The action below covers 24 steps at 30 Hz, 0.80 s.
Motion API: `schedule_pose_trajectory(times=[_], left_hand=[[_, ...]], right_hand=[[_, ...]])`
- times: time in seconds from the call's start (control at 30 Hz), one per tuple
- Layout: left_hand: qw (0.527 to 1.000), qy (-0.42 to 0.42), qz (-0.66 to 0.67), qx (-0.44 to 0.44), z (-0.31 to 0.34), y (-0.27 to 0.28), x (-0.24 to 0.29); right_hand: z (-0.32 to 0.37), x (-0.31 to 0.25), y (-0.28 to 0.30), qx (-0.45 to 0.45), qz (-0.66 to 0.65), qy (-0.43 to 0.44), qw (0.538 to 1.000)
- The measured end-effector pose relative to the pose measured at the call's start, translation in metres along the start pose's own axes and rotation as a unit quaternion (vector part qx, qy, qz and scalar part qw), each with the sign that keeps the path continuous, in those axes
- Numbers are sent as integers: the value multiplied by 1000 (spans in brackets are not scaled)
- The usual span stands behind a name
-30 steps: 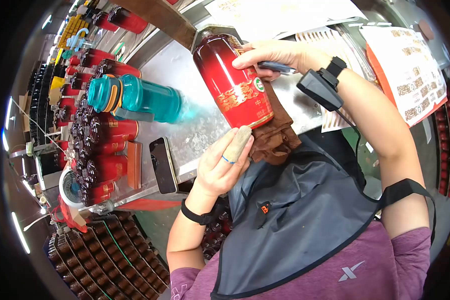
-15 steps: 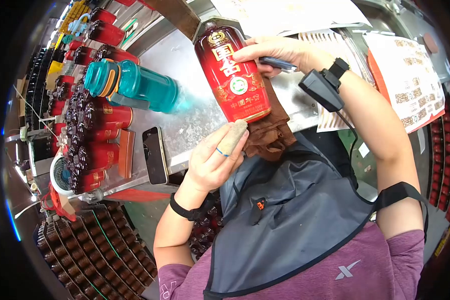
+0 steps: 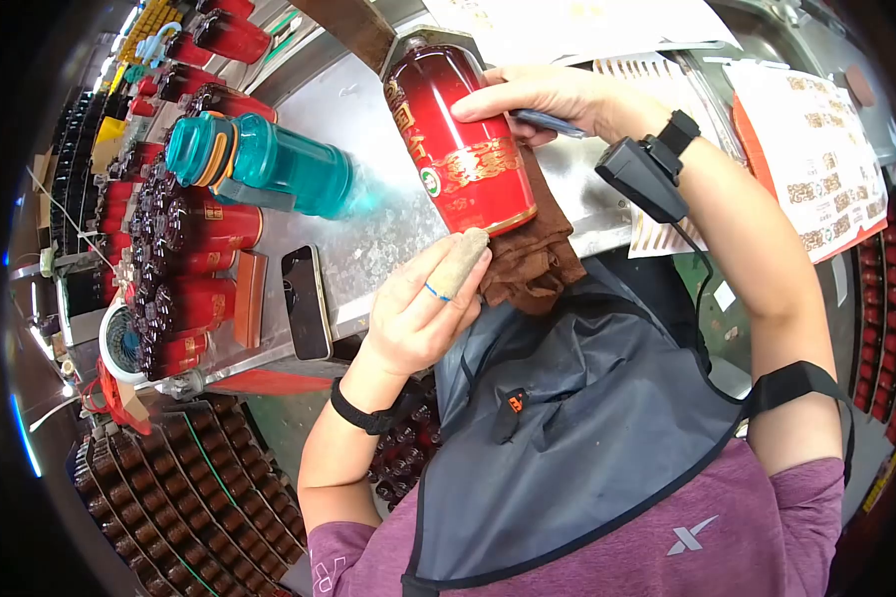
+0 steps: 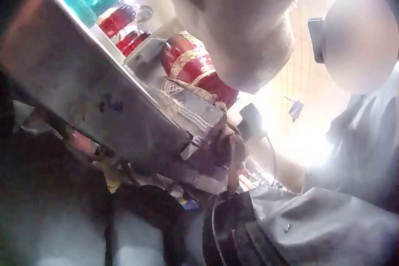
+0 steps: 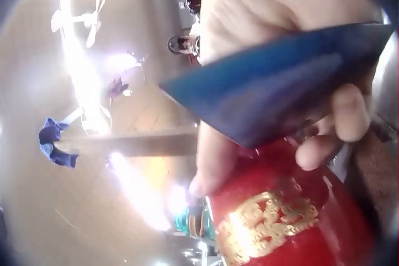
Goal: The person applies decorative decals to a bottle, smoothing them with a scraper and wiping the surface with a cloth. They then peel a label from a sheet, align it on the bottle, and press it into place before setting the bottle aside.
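A glossy red liquor bottle (image 3: 468, 139) with gold patterning lies tilted over the bench, its neck end at an angular metal bracket (image 3: 430, 38). My right hand (image 3: 558, 99) grips its side, thumb across the upper face. That hand also holds a thin, flat blue-sheened blade (image 5: 274, 85), seen edge-on in the head view. My left hand (image 3: 413, 308) holds the bottle's base end with its fingertips, one finger wearing a beige finger cover (image 3: 458, 264) with a blue band. A crumpled brown cloth (image 3: 538, 264) lies beneath the bottle.
Left on the metal bench (image 3: 368, 149) are a teal water bottle (image 3: 279, 164), a phone (image 3: 306, 301) and rows of red bottles (image 3: 209, 264). Printed sheets (image 3: 811, 149) lie to the right. A crate of brown bottles (image 3: 184, 507) stands below left.
The red bottle has rolled about its long axis; its round green badge moved from the right side across to the left. My right thumb shifted slightly left. Both hands keep their hold.
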<state>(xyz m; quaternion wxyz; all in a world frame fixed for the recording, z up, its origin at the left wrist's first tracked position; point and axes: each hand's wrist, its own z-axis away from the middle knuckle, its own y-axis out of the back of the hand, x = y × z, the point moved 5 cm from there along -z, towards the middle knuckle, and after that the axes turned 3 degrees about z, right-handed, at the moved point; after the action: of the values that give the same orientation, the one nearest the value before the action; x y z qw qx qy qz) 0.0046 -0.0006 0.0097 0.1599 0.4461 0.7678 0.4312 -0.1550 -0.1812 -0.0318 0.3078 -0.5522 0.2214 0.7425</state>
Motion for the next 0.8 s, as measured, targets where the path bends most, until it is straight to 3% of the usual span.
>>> schedule_pose_trajectory(times=[0.07,0.1,0.17,0.2,0.23,0.3,0.33,0.37,0.43,0.57,0.63,0.67,0.7,0.8], left_hand=[[1000,-1,4,-5,-1,1,-1],[1000,-4,1,-12,-2,2,-1],[1000,-11,-3,-20,-4,3,-1],[1000,-13,-2,-22,-4,3,-1],[1000,-14,-1,-22,-4,3,-1],[1000,-12,0,-18,-2,3,-1],[1000,-8,2,-17,-1,3,-1],[1000,-6,2,-17,0,3,-1],[1000,-22,5,-2,-2,2,-1],[1000,-24,0,-14,-4,4,-1],[999,-20,6,-26,-6,4,-1],[999,-24,6,-28,-6,4,-2],[999,-24,8,-32,-6,4,-2],[999,-18,8,-38,-3,6,-3]], right_hand=[[14,-30,-12,74,113,14,991],[15,-41,-19,75,110,14,991],[15,-58,-21,155,415,-15,896],[2,-51,-17,131,348,84,925],[-2,-39,2,132,349,85,924],[4,-28,14,38,176,0,984],[12,-24,12,30,76,9,997],[12,-19,6,-38,11,22,999],[6,-3,1,-1,-33,8,999],[6,-22,-9,79,56,59,994],[9,-45,-11,166,342,38,924],[7,-49,-13,195,399,64,894],[6,-45,-7,198,398,65,893],[6,-29,11,62,124,60,989]])
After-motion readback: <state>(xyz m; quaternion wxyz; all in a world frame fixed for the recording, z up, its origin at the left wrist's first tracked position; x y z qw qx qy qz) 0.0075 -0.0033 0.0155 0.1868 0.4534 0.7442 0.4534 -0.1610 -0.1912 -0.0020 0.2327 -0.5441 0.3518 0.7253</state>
